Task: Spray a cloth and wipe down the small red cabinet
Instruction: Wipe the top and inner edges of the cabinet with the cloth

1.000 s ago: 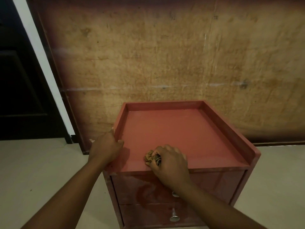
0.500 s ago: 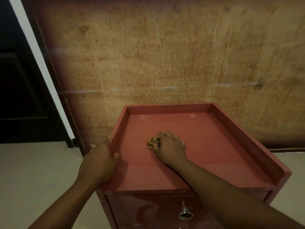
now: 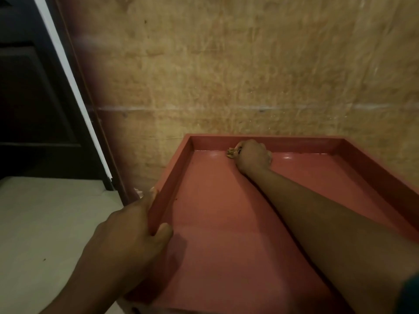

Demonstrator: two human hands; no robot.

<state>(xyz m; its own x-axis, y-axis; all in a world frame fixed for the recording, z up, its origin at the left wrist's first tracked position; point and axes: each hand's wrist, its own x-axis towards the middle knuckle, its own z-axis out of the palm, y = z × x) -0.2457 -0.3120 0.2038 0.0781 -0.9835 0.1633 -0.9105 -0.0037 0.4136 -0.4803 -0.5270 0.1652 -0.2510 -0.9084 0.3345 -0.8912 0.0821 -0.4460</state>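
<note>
The small red cabinet (image 3: 217, 223) fills the lower right; I see only its flat top with a raised rim on three sides. My right hand (image 3: 252, 158) is stretched to the back of the top, against the rear rim, shut on a bunched tan cloth (image 3: 232, 152) that pokes out at its left. My left hand (image 3: 127, 241) grips the cabinet's left rim near the front corner, thumb inside the rim. The drawers are out of view, and I see no spray bottle.
A worn yellow-brown wall (image 3: 249, 75) rises right behind the cabinet. A dark door (image 3: 34, 98) with a white frame edge (image 3: 74, 87) stands at the left. Pale floor (image 3: 45, 223) lies to the left of the cabinet.
My right hand has slid the cloth from the front of the cabinet top back to the rear rim. My view has moved closer and over the top. The left hand stays on the left rim.
</note>
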